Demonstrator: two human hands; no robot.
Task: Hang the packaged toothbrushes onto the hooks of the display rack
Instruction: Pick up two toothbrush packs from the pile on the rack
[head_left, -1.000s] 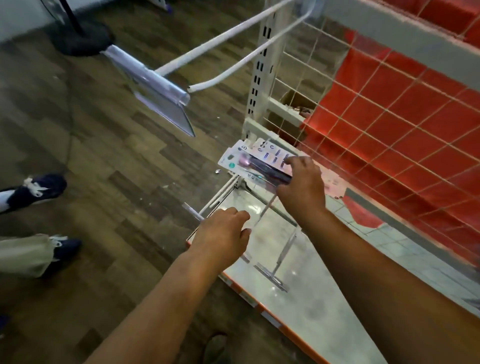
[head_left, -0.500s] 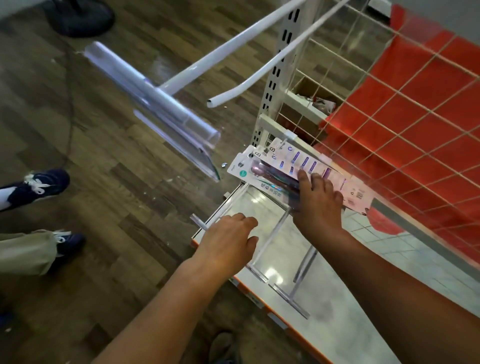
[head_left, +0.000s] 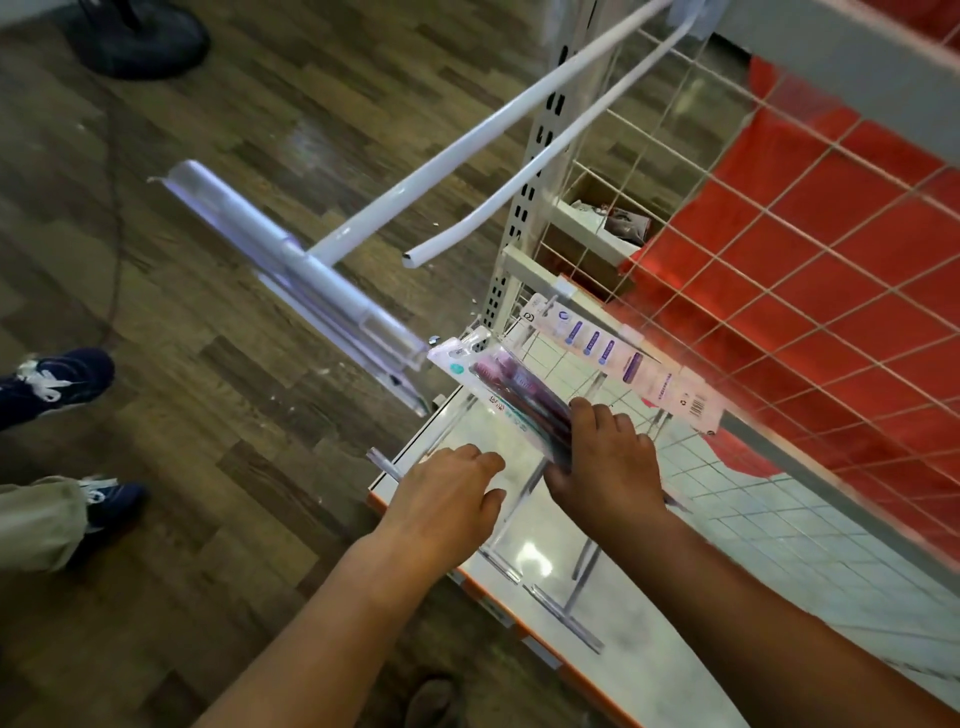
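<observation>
Underfoot, wood-plank floor, glossy shelf.

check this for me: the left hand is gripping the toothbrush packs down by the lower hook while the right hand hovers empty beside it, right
Not quite: the hands are swapped. In the head view the right hand grips the toothbrush packs down by the lower hook, while the left hand hovers empty beside it with fingers loosely curled.
</observation>
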